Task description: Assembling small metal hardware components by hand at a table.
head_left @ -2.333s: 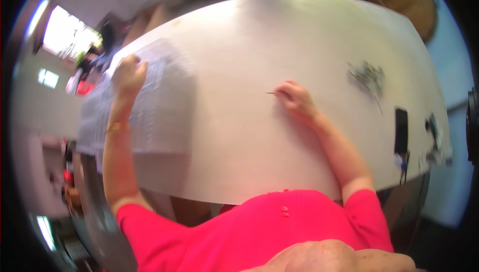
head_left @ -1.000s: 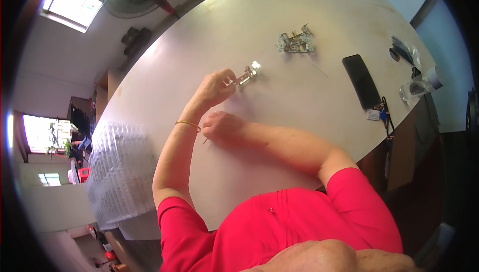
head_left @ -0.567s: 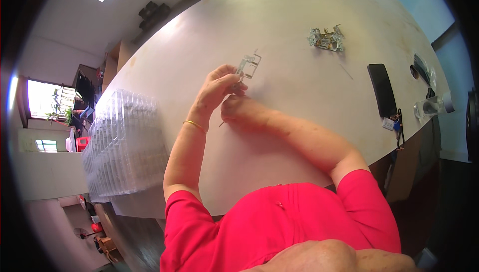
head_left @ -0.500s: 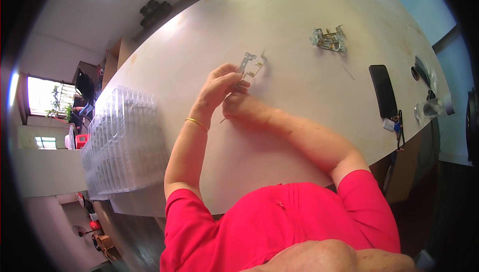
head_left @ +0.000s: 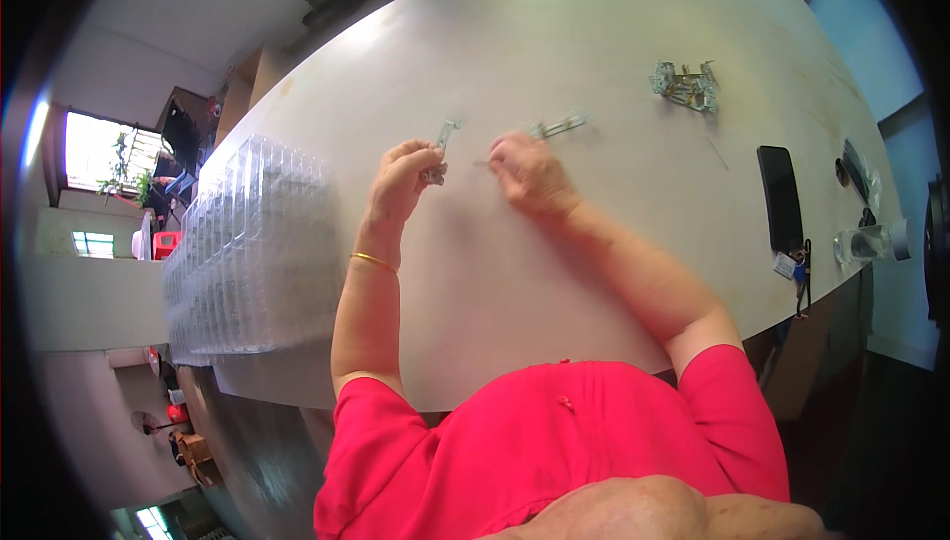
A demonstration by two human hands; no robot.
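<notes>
My left hand is closed, its thumb and fingers pinching a flat grey metal bracket that sticks up beyond the fingertips. To its right and apart from it, my right hand has its fingers closed on a slender metal part. That part juts out past the knuckles to the far right, and a thin tip shows on the hand's left side. Motion blurs it, and the fingers hide its middle. At the far right of the table lies a small heap of silver and brass-coloured metal parts.
Clear plastic trays are stacked at the left of the pale table. A thin pin lies below the heap. At the right edge are a black phone, keys and a clear bottle.
My hands have come apart from touching each other. The right moved right with the slender metal part, while the left keeps the bracket. The whole view has shifted slightly.
</notes>
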